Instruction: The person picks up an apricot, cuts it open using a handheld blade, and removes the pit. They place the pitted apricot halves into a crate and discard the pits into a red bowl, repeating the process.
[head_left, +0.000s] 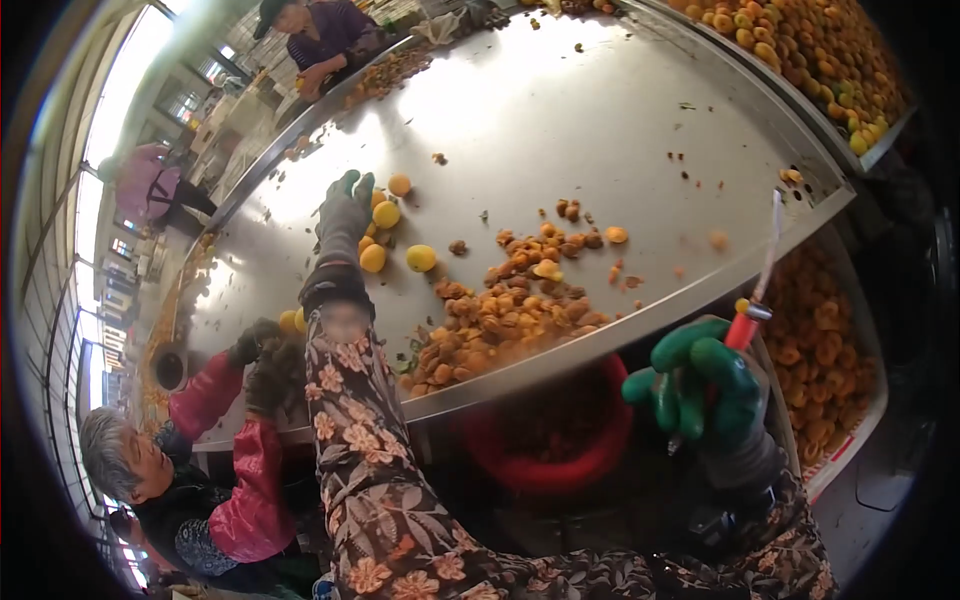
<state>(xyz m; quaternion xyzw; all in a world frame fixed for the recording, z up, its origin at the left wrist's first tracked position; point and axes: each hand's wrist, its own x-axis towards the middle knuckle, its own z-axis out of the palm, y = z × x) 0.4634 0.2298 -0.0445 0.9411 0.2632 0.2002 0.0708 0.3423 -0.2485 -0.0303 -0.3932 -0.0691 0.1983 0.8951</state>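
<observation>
My left hand (346, 214), in a grey glove with green fingers, reaches out over the metal sorting table (540, 135). Its fingers are extended beside a small group of whole yellow-orange apricots (386, 215), some partly hidden by the hand. Another apricot (421, 258) lies a little nearer to me. In my right hand (705, 382), gloved in green, is a small knife (746, 326) with a red handle, its thin blade pointing up past the table's near edge. A heap of brownish-orange apricot pits and scraps (510, 307) lies along that edge.
Below the table's edge is a red tub (555, 480). A crate of halved apricots (821, 360) stands at the right. Whole apricots fill a bin (802, 52) at upper right. One co-worker (142, 465) works close on my left; another person (322, 37) is across the table.
</observation>
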